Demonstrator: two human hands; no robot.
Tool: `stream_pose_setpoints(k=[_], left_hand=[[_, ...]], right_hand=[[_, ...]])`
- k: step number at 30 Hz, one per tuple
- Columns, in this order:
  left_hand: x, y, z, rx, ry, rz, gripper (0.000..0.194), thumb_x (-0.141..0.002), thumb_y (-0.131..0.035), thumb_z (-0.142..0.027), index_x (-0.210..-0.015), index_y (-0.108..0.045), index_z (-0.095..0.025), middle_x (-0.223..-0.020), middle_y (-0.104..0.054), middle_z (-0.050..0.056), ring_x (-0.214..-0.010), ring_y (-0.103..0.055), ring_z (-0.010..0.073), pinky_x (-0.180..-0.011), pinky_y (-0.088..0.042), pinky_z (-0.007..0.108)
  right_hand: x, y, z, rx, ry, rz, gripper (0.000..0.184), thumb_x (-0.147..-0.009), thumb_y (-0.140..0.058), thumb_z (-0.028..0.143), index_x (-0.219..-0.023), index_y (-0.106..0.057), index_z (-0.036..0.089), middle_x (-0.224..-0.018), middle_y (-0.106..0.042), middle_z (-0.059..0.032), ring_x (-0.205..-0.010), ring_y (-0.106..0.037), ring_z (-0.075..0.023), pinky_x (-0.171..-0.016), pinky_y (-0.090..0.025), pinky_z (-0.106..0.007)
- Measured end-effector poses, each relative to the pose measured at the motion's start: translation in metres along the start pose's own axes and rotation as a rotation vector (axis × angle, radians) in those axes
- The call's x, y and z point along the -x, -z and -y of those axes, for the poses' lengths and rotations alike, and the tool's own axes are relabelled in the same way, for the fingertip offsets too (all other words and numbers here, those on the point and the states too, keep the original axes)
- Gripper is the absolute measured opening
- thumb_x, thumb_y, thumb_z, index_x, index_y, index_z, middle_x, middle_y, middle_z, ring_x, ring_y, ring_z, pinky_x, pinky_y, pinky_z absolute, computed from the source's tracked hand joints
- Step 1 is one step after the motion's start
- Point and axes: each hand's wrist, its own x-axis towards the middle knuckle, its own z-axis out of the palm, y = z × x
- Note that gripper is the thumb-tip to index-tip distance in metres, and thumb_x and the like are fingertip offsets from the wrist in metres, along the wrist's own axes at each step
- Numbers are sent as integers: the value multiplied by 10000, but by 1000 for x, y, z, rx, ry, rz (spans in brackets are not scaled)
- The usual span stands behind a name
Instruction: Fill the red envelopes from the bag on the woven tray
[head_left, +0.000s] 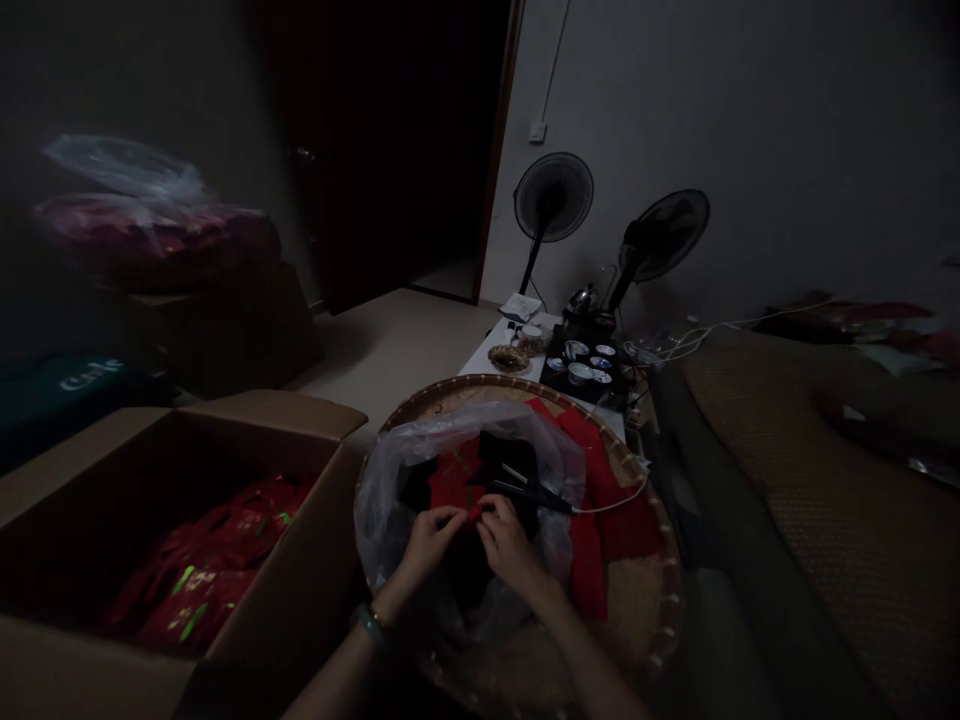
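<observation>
Both hands meet over a round woven basket tray (645,590) on my lap. My left hand (429,540) and my right hand (504,540) each pinch a small red piece (475,512) between them, fingers closed. Just beyond lies a clear plastic bag (390,500) holding red pieces (454,480) and dark ones. A dark pen-like tool (532,495) rests across the bag. Red flat pieces (600,480) lie spread on the tray to the right. A bracelet sits on my left wrist. The room is dim.
An open cardboard box (300,420) at left holds red packets (202,570). A low table (487,350) with a tea set (581,365) and kettle stands ahead, two fans (553,198) behind it. A couch (825,480) runs along the right. Bagged items (150,220) sit far left.
</observation>
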Motion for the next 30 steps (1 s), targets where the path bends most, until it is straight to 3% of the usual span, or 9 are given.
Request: stream_pose_setpoints(k=[12, 17, 21, 27, 30], left_hand=[[1, -2, 4, 27, -2, -19, 302, -704, -568, -406, -684, -672, -124, -662, -661, 33, -641, -572, 151, -607, -438, 225], [-1, -3, 10, 8, -22, -161, 279, -717, -547, -389, -693, -646, -129, -650, -646, 24, -621, -572, 146, -598, -440, 228], [1, -4, 8, -21, -64, -183, 264, -739, -533, -379, -715, -641, -140, -685, -657, 26, -659, -586, 155, -633, -452, 239], [5, -6, 4, -13, -115, -78, 226, -755, -534, -355, -745, -645, -159, -854, -685, 72, -835, -608, 191, -786, -453, 290], [5, -7, 2, -50, -139, -94, 216, -742, -551, -357, -706, -655, -171, -854, -683, 81, -944, -581, 220, -845, -432, 325]], right_hand=[[3, -3, 0, 40, -11, 8, 189, -781, -419, 64, -767, -580, 162, -1003, -502, -105, -951, -483, -209, -831, -457, -391], [7, -2, 11, 136, 125, -7, 225, -765, -428, 34, -873, -585, 153, -1043, -503, -111, -1022, -429, -227, -871, -428, -408], [7, -5, 14, 125, 191, 44, 213, -791, -415, 46, -788, -589, 168, -861, -566, -70, -903, -472, -199, -796, -462, -361], [2, -5, 8, 84, -45, 130, 116, -753, -534, 131, -668, -601, 176, -698, -606, -41, -745, -542, -168, -662, -456, -273], [3, -6, 7, 6, -182, 159, 185, -757, -546, 206, -578, -582, 177, -642, -607, -25, -642, -544, -143, -594, -424, -245]])
